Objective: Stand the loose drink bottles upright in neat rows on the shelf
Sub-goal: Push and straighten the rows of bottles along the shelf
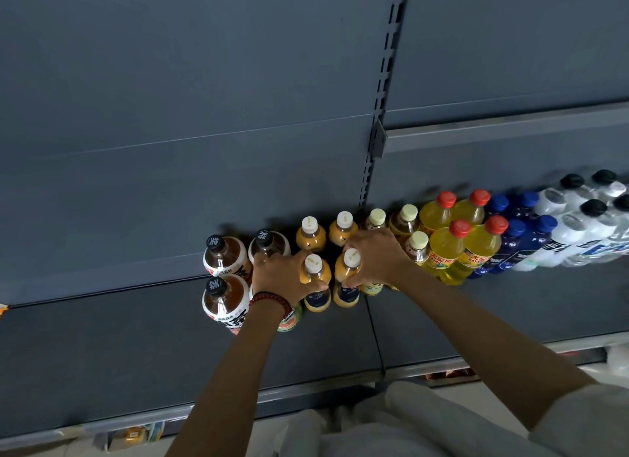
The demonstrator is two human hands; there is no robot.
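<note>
Upright bottles [442,247] are kept in two-deep rows on the dark grey shelf [136,337]: brown tea, orange juice, yellow, blue and clear drinks. In the front row, the left juice bottle [315,279] is clasped by the curled left hand [282,276], and the right juice bottle [347,279] by the curled right hand [374,255].

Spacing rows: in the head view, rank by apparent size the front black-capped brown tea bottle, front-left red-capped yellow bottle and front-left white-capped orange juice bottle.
1. Black-capped brown tea bottle.
2. Red-capped yellow bottle, nearly equal, so unsure.
3. White-capped orange juice bottle.
</note>
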